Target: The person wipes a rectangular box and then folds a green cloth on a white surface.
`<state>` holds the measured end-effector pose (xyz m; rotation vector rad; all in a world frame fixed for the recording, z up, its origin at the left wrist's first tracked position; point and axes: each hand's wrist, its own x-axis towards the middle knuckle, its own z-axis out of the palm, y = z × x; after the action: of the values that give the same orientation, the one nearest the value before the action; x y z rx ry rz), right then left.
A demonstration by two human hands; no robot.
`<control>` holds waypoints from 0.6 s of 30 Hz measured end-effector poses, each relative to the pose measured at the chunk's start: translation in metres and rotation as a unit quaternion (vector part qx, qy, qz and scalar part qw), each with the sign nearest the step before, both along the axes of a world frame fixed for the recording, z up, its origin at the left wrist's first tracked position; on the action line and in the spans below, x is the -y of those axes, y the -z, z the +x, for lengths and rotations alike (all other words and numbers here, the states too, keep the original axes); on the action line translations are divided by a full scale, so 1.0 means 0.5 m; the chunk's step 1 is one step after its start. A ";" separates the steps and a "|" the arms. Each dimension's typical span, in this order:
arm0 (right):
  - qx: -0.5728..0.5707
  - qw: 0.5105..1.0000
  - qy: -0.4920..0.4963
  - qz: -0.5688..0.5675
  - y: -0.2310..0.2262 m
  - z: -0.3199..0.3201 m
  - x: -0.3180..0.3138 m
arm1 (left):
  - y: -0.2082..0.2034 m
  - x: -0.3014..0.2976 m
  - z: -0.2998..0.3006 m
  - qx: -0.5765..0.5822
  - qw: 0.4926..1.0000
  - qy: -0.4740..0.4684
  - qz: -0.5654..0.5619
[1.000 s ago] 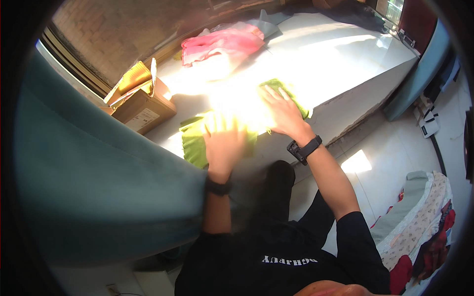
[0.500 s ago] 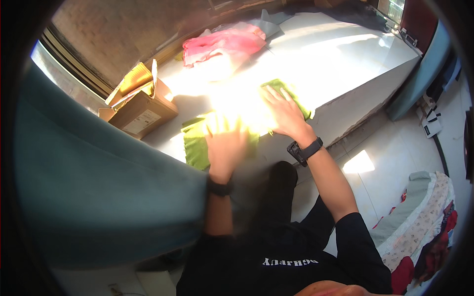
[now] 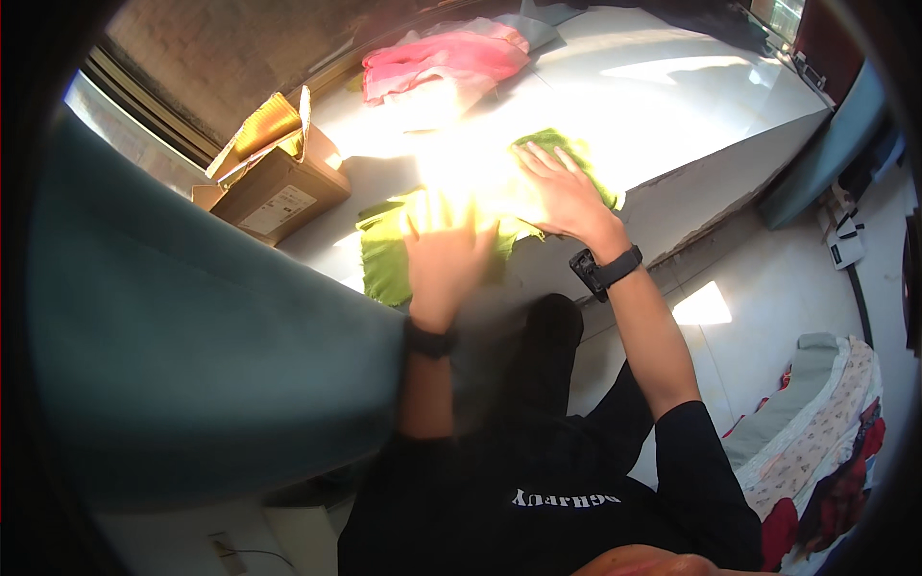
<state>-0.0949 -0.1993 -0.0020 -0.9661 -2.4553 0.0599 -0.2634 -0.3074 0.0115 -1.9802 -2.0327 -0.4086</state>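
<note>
The fingers of the right hand lie straight and slightly fanned, released rather than curled, with the palm down on a bright green cloth with frayed edges. The fingers of the left hand are also stretched out and spread over the same green fabric, nearer its left end; strong glare bleaches their tips, so how firmly they press cannot be told. The green cloth lies along the near edge of a glossy white ledge, showing to the left of the left hand, between the hands and beyond the right fingertips. Its middle is washed out, and whether it is one piece is unclear.

A black wristwatch circles the right wrist, and a dark band the left. Both forearms reach up from a black short-sleeved shirt with white lettering.

Farther out on the ledge, a crumpled pink and whitish sheer cloth lies beyond the hands. An open brown cardboard box with raised flaps stands to the left of the green cloth. A broad blue-green fabric-like surface fills the left side. At lower right is a heap of grey-green, floral-print and dark red fabrics.
</note>
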 end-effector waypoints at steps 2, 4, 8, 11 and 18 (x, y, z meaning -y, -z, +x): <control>0.011 1.000 -0.010 -0.005 -0.016 -0.012 -0.006 | -0.001 0.001 -0.010 -0.003 1.000 -0.006 0.014; 0.030 0.999 0.002 -0.026 -0.012 -0.016 0.002 | 0.000 0.006 -0.010 0.002 1.000 -0.008 0.016; 0.048 0.997 0.012 -0.051 -0.017 0.000 -0.007 | 0.002 -0.003 -0.005 0.004 1.000 0.008 0.003; 0.090 0.993 -0.026 -0.066 -0.040 0.002 -0.008 | -0.009 0.004 -0.010 0.004 1.000 0.011 0.007; 0.156 0.977 -0.033 -0.138 -0.071 0.005 0.001 | -0.013 0.003 -0.004 0.042 0.998 0.007 -0.036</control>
<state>-0.0924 -0.1998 0.0335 -1.0770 -2.8223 0.3019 -0.2654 -0.3091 0.0178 -2.0526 -2.1130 -0.4338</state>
